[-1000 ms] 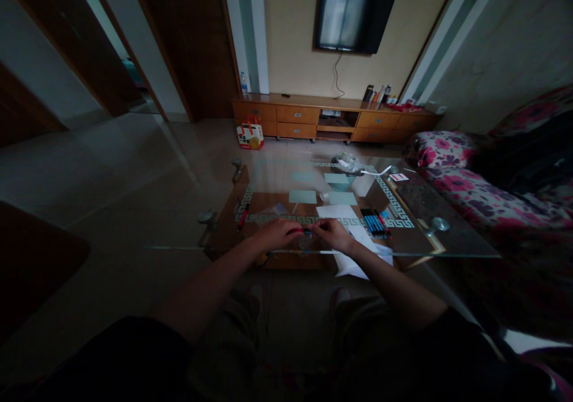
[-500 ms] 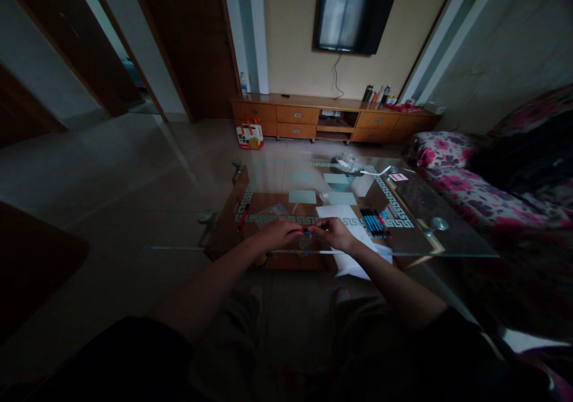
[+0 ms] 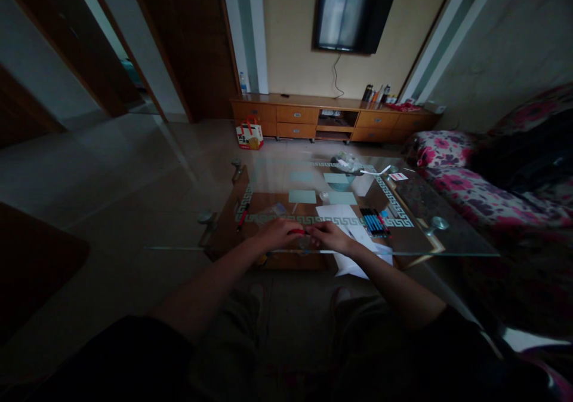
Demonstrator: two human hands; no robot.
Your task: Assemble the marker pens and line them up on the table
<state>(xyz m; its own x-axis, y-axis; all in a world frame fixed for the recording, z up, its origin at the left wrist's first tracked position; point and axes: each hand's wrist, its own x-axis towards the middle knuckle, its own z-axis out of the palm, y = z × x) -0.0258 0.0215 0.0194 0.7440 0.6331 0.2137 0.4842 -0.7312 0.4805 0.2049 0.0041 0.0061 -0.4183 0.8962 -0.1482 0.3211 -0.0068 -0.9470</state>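
Note:
My left hand (image 3: 278, 233) is closed around a red pen (image 3: 295, 231) with a dark end, held level above the near edge of the glass table. The fingers of my right hand (image 3: 329, 236) are pinched together at that dark end; whether a small part sits inside them is hidden. Under my right hand lie white paper sheets (image 3: 351, 263), partly over the table edge. A row of several blue and black pens (image 3: 374, 221) rests to the right of them. Another red and black pen (image 3: 242, 217) lies at the table's left side.
The glass table (image 3: 461, 235) has a clear plastic bag (image 3: 347, 163) at its far side and a red-and-white card (image 3: 398, 177). A floral sofa (image 3: 452, 149) stands to the right. Beyond are a carton bag (image 3: 249, 135) and a wooden TV cabinet (image 3: 298, 115).
More of the red pen shows beside my left hand. My right fingers have shifted slightly down, and the blue bit seen between the hands is out of sight.

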